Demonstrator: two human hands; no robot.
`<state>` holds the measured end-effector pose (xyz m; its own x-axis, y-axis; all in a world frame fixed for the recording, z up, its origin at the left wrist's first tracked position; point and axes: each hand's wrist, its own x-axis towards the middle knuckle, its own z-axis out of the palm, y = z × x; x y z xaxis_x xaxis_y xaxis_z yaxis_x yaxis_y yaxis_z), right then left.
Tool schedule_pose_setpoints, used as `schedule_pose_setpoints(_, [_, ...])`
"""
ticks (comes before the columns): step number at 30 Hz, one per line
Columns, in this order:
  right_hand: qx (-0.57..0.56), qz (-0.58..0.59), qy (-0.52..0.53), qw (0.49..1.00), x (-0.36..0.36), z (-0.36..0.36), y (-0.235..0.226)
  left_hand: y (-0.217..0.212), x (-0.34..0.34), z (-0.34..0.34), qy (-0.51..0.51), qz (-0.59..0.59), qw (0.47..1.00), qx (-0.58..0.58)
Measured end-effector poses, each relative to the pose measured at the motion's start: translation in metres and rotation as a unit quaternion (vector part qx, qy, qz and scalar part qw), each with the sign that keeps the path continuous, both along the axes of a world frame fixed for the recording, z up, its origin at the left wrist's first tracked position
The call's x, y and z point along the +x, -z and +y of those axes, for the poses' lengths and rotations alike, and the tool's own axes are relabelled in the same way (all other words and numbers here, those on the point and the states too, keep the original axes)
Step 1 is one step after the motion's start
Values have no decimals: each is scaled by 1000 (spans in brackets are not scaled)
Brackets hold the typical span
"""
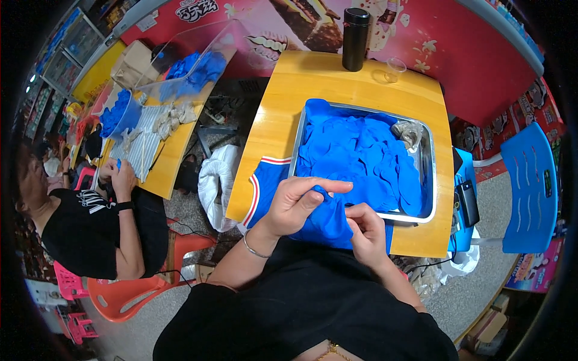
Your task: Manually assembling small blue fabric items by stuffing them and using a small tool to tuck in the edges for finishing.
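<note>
A blue cloth piece hangs over the near edge of the wooden table, and both hands grip it. My left hand pinches its top between thumb and fingers. My right hand holds its right side, fingers curled. Just beyond them a metal tray is piled with several more blue cloth pieces. A blue garment with red and white trim lies at the table's near left, under my left wrist.
A black flask and a clear cup stand at the table's far edge. A blue chair is on the right. At the left another person sits at a second table with blue cloth and a clear bin.
</note>
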<state>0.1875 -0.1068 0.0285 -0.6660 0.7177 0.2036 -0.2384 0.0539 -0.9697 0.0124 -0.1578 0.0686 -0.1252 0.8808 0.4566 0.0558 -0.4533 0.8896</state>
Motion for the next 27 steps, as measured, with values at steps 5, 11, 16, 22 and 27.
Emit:
schedule_pose_setpoints(5, [-235, 56, -198, 950, 6, 5, 4, 1, 1, -3, 8, -31, 999, -41])
schedule_pose_setpoints(11, [-87, 60, -20, 994, -9, -3, 7, 8, -1, -3, 24, -58, 998, -21])
schedule_pose_setpoints(16, [90, 14, 108, 990, -9, -2, 13, 11, 10, -4, 0, -89, 996, 3])
schedule_pose_setpoints(22, [123, 50, 163, 978, -16, 0, 26, 12, 16, -5, -29, -172, 984, -35])
schedule_pose_setpoints(27, [168, 95, 170, 966, -21, 0, 23, 11, 18, -5, 5, -173, 984, -36])
